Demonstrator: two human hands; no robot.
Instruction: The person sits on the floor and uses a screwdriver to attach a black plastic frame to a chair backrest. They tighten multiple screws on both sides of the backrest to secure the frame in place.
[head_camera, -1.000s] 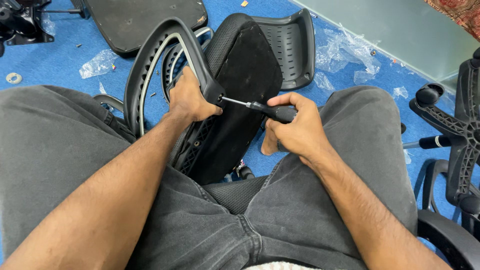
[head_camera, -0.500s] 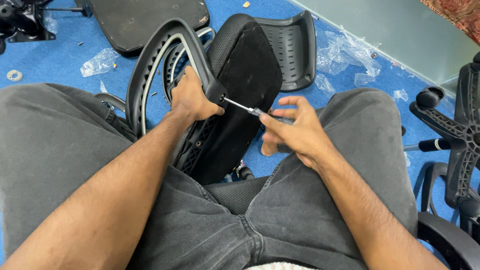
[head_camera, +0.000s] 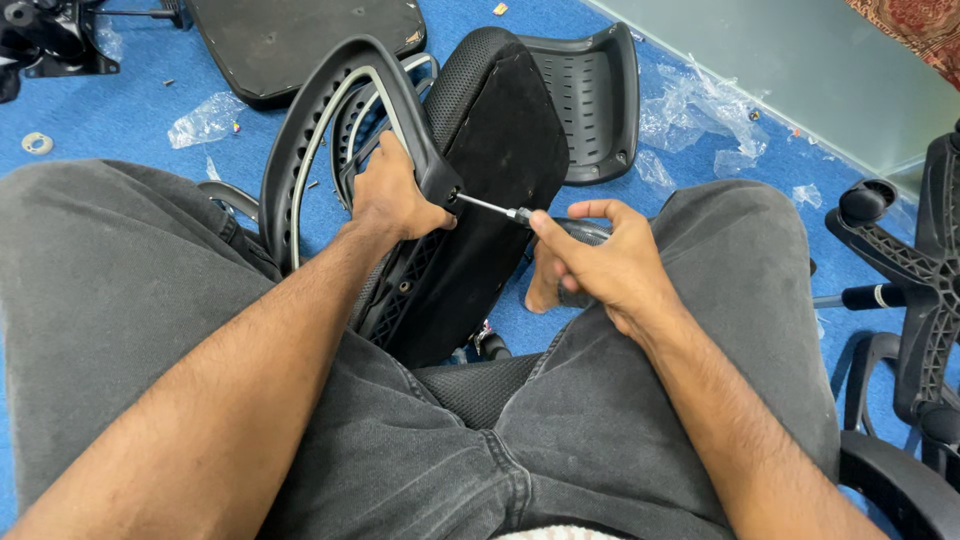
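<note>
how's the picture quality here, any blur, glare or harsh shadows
Head view: light is even and soft, with no harsh shadows; the left hand, right hand and screwdriver are sharp, no motion blur; slight sheen on the plastic wrap on the blue floor; wide-lens stretch enlarges the forearms at the bottom edge.

Between my knees stands the chair back (head_camera: 500, 170), leaning against the armrest frame (head_camera: 330, 120) on its left. My left hand (head_camera: 395, 195) rests on that frame's inner edge; my right hand (head_camera: 600, 262) is just to the right, over my right thigh, and the screwdriver (head_camera: 500, 211) runs between them. Behind the chair back lies a plastic seat shell (head_camera: 595, 95) on the floor (head_camera: 120, 110), a flat seat pan (head_camera: 300, 40) farther left. A wheeled chair base (head_camera: 905, 270) stands at far right.
</note>
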